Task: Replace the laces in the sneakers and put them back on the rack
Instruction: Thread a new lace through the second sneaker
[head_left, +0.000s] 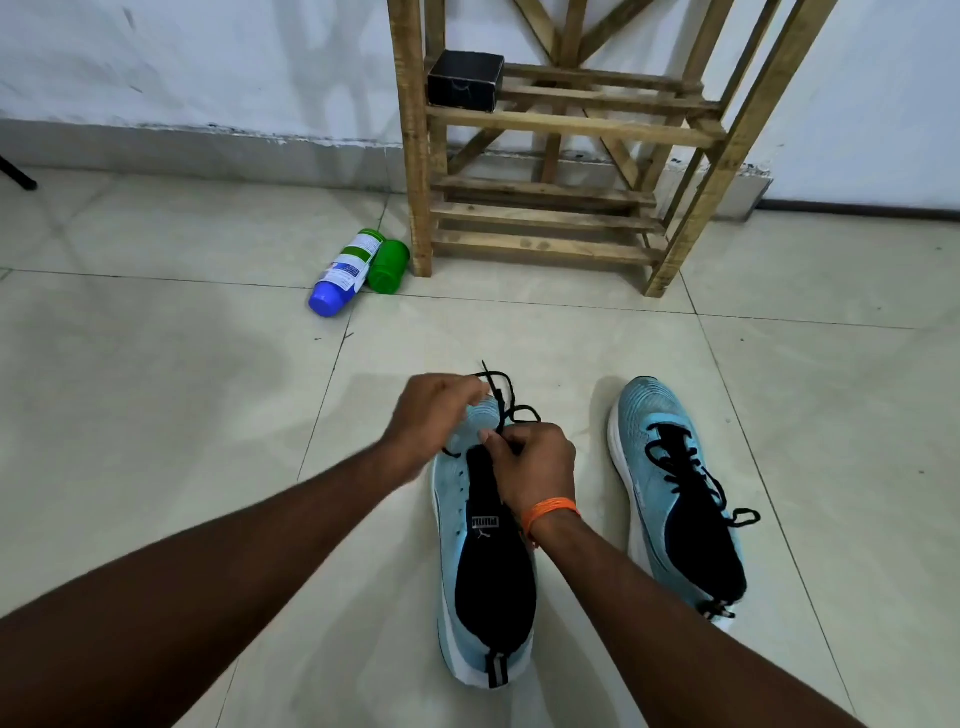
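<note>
Two light blue sneakers with black tongues lie on the tiled floor, toes pointing away from me. Over the toe end of the near sneaker (457, 525) both my hands work a black lace (506, 400). My left hand (434, 415) has its fingers curled at the lace's left part, slightly blurred. My right hand (535, 467), with an orange band on the wrist, pinches the lace above the tongue. Most eyelets of this sneaker are bare. The other sneaker (675, 488) to the right is laced in black, with loose ends trailing.
A wooden slatted rack (561, 124) stands against the white wall ahead, with a small black box (465, 80) on an upper shelf. By its left leg lie a white bottle with a blue cap (343, 275) and a green container (387, 265). Pale floor tiles spread all around.
</note>
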